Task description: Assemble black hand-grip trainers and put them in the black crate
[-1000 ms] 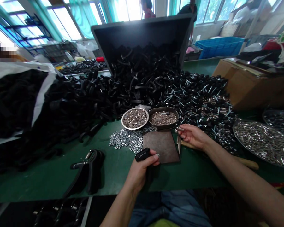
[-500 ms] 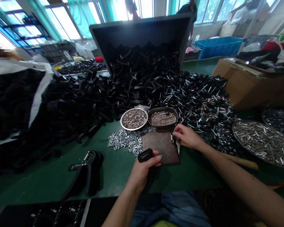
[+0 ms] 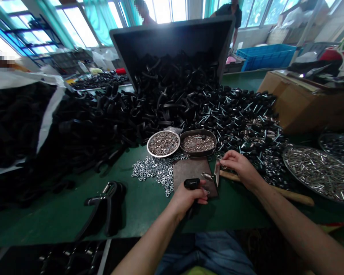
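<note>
My left hand (image 3: 190, 196) is closed around a black plastic part (image 3: 192, 183), held over the near edge of a dark flat plate (image 3: 190, 170). A small shiny piece shows by its thumb, too small to name. A coil spring (image 3: 208, 176) lies at the plate's right side, just beyond my left fingers. My right hand (image 3: 240, 168) is closed in a pinch beside the plate's far right corner; what it pinches is not clear. Under it lies a wooden-handled tool, its handle (image 3: 292, 195) pointing right, with a narrow metal piece (image 3: 217, 173) at the left end, like a hammer.
Behind the plate stand a round dish (image 3: 163, 144) and an oval tin (image 3: 197, 143) of small metal parts. Loose nuts (image 3: 151, 168) lie left. Black parts spill from a grey bin (image 3: 172, 32). A black forked part (image 3: 109, 206) lies front left, a tray of pins (image 3: 318, 168) right.
My right hand has let go of the spring, which now lies tilted at the plate's side, and has moved slightly right. My left hand has moved right with the black part, which has turned.
</note>
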`<state>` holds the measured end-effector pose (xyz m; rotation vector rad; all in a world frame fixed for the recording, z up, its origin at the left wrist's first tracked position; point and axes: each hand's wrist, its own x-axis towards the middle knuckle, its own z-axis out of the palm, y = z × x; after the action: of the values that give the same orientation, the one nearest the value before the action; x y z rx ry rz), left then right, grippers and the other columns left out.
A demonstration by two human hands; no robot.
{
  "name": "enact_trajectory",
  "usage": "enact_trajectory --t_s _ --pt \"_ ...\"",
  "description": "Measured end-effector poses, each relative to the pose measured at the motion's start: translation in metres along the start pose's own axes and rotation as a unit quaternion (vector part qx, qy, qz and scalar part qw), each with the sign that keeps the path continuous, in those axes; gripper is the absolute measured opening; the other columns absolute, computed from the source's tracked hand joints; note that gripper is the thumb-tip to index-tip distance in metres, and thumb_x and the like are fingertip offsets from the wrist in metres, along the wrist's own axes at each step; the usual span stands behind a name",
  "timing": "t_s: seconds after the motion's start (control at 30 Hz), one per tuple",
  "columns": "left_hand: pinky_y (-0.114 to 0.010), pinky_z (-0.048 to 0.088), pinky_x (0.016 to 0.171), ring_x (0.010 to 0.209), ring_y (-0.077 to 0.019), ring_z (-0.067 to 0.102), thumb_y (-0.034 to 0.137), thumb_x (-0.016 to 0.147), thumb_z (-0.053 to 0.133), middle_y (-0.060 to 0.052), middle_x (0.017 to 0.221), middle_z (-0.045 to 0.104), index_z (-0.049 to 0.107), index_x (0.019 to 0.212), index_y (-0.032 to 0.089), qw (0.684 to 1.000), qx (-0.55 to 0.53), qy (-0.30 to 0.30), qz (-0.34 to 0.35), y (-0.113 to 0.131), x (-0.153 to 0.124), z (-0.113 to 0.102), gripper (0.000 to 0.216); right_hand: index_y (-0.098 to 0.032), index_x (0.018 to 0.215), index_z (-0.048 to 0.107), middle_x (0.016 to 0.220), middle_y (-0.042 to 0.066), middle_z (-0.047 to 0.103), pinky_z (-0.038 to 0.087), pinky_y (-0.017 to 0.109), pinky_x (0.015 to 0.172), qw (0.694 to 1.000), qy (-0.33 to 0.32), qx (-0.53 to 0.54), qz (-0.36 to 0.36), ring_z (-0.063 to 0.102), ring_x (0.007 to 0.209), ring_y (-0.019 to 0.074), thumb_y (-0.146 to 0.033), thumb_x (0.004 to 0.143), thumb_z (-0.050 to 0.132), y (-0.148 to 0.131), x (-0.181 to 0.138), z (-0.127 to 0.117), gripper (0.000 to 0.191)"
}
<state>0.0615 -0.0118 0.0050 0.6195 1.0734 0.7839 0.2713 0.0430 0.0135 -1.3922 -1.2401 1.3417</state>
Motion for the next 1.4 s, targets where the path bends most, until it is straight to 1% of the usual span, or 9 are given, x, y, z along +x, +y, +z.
enact_trajectory --t_s 0.1,0.2,0.37,0.5,0.63,0.9,1.2,1.3,1.4 --pt "-0.027 0.052 0.053 0.053 -0.0145 0.060 0.004 0.051 0.072 -0.004 0.064 0.064 0.068 0.093 0.010 0.998 0.017 -0.057 -0.006 0.007 0.018 0.016 0.043 -0.025 0.108 0.058 0.095 0.003 0.067 0.047 0.029 0.072 0.998 -0.012 0.061 -0.001 0.061 0.092 0.0174 -0.033 0.072 0.069 -0.006 -0.013 0.002 0.039" --pt "-0.026 0.053 0.058 0.058 -0.0131 0.061 0.005 0.053 0.072 0.000 0.069 0.064 0.066 0.103 0.016 0.996 0.004 -0.089 0.029 0.016 0.026 0.026 0.052 -0.023 0.105 0.062 0.097 0.003 0.066 0.048 0.032 0.079 0.991 -0.016 0.129 0.000 0.061 0.088 0.0155 -0.032 0.070 0.072 -0.011 -0.024 0.005 0.038" --pt "-0.027 0.053 0.068 0.065 -0.0130 0.062 0.019 0.058 0.078 -0.002 0.074 0.064 0.068 0.094 0.012 0.996 -0.017 -0.033 0.085 0.017 0.009 0.019 0.038 -0.022 0.086 0.063 0.078 -0.002 0.062 0.047 0.024 0.060 0.984 0.005 0.180 -0.012 0.055 0.063 0.0091 -0.030 0.065 0.076 -0.011 -0.041 0.017 0.025" --pt "-0.026 0.052 0.069 0.066 -0.0132 0.063 0.021 0.059 0.079 -0.002 0.076 0.065 0.068 0.093 0.014 0.992 -0.046 0.013 0.115 0.006 -0.012 0.005 0.036 -0.025 0.085 0.059 0.063 -0.004 0.053 0.035 0.019 0.040 0.978 -0.069 0.199 0.002 0.045 0.049 0.0075 -0.032 0.073 0.070 -0.010 -0.061 0.038 0.018" --pt "-0.025 0.052 0.072 0.070 -0.0136 0.064 0.017 0.058 0.080 -0.002 0.078 0.067 0.068 0.087 0.014 0.988 -0.104 0.053 0.104 -0.001 -0.026 -0.002 0.032 -0.024 0.084 0.063 0.082 0.001 0.058 0.044 0.023 0.046 0.970 -0.139 0.201 -0.006 0.053 0.059 0.0100 -0.026 0.073 0.069 -0.008 -0.073 0.058 0.013" --pt "-0.022 0.052 0.069 0.068 -0.0126 0.064 0.017 0.060 0.078 -0.003 0.074 0.068 0.067 0.077 0.012 0.985 -0.146 0.050 0.078 -0.006 -0.041 -0.009 0.021 -0.022 0.080 0.067 0.083 0.001 0.061 0.048 0.025 0.055 0.977 -0.109 0.181 -0.008 0.057 0.063 0.0102 -0.023 0.067 0.074 -0.001 -0.070 0.082 0.015" --pt "-0.022 0.048 0.067 0.067 -0.0125 0.062 0.026 0.067 0.075 -0.001 0.072 0.067 0.067 0.079 0.015 0.980 0.064 0.053 0.182 -0.005 -0.046 -0.025 0.018 -0.019 0.091 0.061 0.080 0.000 0.063 0.042 0.019 0.050 0.954 -0.093 0.271 0.092 0.055 0.062 0.0079 -0.025 0.062 0.078 0.003 -0.064 0.089 0.034" --pt "-0.021 0.045 0.063 0.067 -0.0128 0.060 0.032 0.071 0.071 -0.001 0.071 0.065 0.067 0.078 0.017 0.947 0.208 0.081 0.229 -0.008 -0.046 -0.030 0.018 -0.020 0.094 0.061 0.083 0.001 0.064 0.048 0.022 0.058 0.979 -0.062 0.191 0.038 0.059 0.069 0.0109 -0.024 0.063 0.076 0.001 -0.062 0.086 0.035" --pt "-0.021 0.043 0.051 0.055 -0.0129 0.058 0.041 0.074 0.065 0.000 0.062 0.062 0.060 0.078 0.017 0.952 0.236 0.095 0.170 -0.014 -0.042 -0.031 0.025 -0.022 0.097 0.062 0.089 0.001 0.065 0.053 0.027 0.068 0.997 -0.035 0.070 -0.029 0.062 0.077 0.0139 -0.022 0.067 0.073 -0.007 -0.064 0.083 0.032"
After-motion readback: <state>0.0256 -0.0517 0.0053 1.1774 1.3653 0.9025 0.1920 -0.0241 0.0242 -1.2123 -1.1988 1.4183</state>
